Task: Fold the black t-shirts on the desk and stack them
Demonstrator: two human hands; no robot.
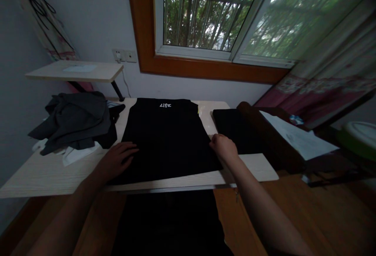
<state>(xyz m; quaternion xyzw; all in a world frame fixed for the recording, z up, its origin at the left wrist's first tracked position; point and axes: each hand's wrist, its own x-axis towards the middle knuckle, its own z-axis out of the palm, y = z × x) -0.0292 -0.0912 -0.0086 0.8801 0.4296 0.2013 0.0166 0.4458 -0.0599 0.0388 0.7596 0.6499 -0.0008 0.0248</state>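
Note:
A black T-shirt (167,138) lies spread out on the table, with small white lettering at its far end. Its sides look tucked in, and the near edge runs close to the table's front. My left hand (120,158) rests on the shirt's left side, fingers stretched out over the cloth. At the right edge of the shirt, my right hand (225,146) is closed with its fingertips curled at the fabric; the fingertips themselves are partly hidden.
A heap of grey, black and white clothes (79,119) sits on the table's left. Folded black cloth (235,128) lies at the right. Behind the heap stands a raised shelf (79,72). A dark brown chair-like piece (282,150) bearing white paper (296,136) is beyond the table's right end.

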